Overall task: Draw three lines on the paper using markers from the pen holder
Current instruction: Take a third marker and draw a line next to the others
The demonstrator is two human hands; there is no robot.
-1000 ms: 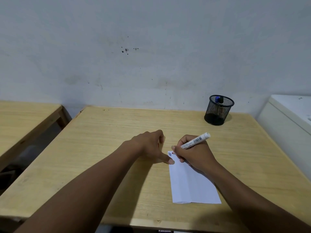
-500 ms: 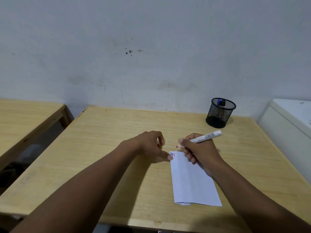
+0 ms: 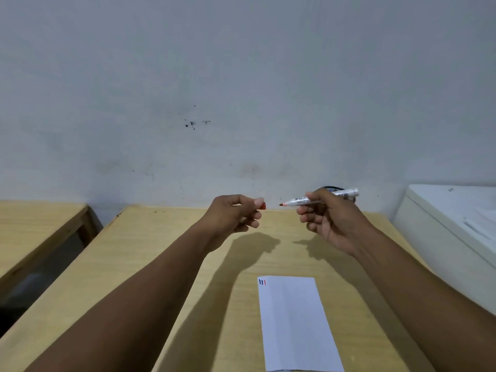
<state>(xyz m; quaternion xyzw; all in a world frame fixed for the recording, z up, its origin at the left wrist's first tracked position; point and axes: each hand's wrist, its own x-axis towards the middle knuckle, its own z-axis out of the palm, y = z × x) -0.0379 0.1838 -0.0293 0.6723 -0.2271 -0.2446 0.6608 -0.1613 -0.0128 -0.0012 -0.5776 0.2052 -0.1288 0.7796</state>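
A folded white paper [image 3: 295, 323] lies on the wooden table [image 3: 166, 264] near its front edge. Three short lines [image 3: 262, 282], two dark and one red, sit at its top left corner. My right hand [image 3: 330, 221] is raised above the table and holds a white marker [image 3: 319, 199] with its red tip bare and pointing left. My left hand [image 3: 236, 213] is raised opposite it and pinches the marker's red cap [image 3: 263, 206], a short gap from the tip. The black mesh pen holder [image 3: 334, 188] is almost wholly hidden behind my right hand.
A second wooden table [image 3: 35, 229] stands to the left across a dark gap. A white cabinet-like unit [image 3: 451, 226] flanks the right side. A grey wall rises straight behind the table.
Both hands have lifted off the paper and moved up and away from it. The view has tilted upward. A red line now stands beside the two dark ones.
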